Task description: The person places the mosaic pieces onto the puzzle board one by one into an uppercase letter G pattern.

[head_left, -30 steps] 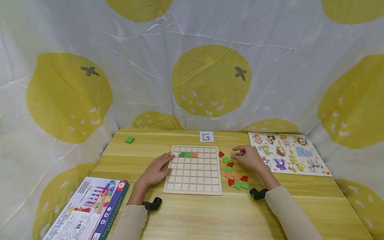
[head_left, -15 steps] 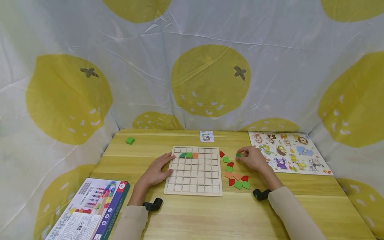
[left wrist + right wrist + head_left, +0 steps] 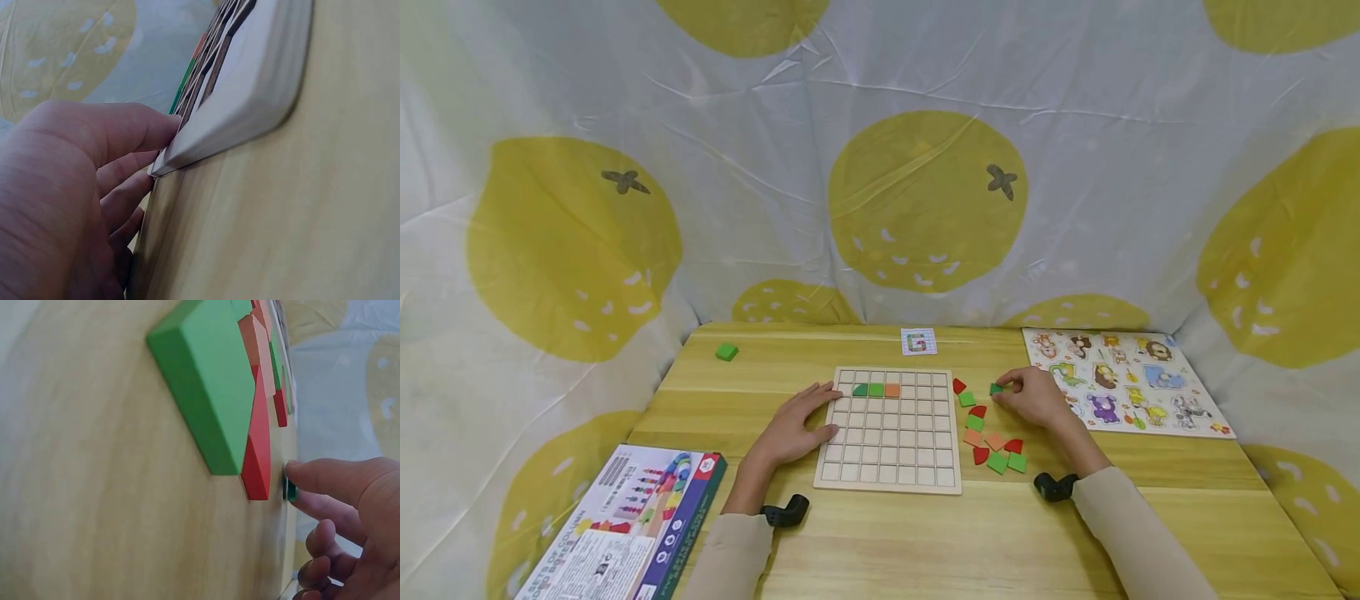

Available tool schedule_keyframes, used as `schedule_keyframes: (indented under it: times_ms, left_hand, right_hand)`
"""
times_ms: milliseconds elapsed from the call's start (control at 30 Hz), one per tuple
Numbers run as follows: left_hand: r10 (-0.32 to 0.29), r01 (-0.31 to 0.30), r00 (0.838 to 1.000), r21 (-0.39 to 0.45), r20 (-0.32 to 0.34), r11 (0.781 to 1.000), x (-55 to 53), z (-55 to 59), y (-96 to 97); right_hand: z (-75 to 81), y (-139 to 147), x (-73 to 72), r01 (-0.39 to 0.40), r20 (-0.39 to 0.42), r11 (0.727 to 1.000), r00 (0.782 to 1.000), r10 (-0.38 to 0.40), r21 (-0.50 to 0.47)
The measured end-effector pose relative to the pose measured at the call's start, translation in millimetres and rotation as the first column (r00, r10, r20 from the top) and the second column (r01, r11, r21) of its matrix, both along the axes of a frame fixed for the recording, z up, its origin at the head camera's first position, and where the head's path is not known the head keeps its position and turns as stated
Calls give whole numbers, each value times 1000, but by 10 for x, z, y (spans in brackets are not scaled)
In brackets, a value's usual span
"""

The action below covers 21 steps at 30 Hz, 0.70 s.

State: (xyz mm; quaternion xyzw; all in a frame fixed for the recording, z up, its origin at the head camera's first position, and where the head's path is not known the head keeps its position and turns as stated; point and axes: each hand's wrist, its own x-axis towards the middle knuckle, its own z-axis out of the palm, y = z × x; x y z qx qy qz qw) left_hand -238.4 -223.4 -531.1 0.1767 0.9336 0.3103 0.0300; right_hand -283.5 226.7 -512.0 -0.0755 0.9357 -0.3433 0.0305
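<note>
A wooden grid board (image 3: 887, 479) lies on the table, with a dark green rounded tile (image 3: 861, 390), a green square tile (image 3: 876, 390) and an orange square tile (image 3: 892, 391) side by side in an upper row. My left hand (image 3: 796, 425) rests along the board's left edge; its thumb (image 3: 144, 128) touches the rim, with the other fingers beside it. Right of the board, my right hand (image 3: 1032, 396) pinches a small dark green tile (image 3: 291, 490) between thumb and index finger, low at the tabletop. The fingers partly hide that tile; the remaining fingers curl loosely.
Several loose red, green and orange tiles (image 3: 997, 462) lie between board and right hand. A small pattern card (image 3: 919, 342) sits behind the board. An animal puzzle board (image 3: 1127, 383) is at right, a printed box (image 3: 625, 517) at left, and a green block (image 3: 726, 352) at back left.
My right hand has shifted slightly right, and the dark green tile shows more clearly at its fingertips. The board has slid slightly right, with my left hand staying at its edge.
</note>
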Motion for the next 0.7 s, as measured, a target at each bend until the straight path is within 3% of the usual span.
schedule_keyframes:
  times_ms: [700]
  left_hand:
    - [7, -7, 1000, 24, 6, 1000, 22, 34, 12]
  right_hand:
    - [142, -321, 68, -25, -52, 996, 998, 21, -81]
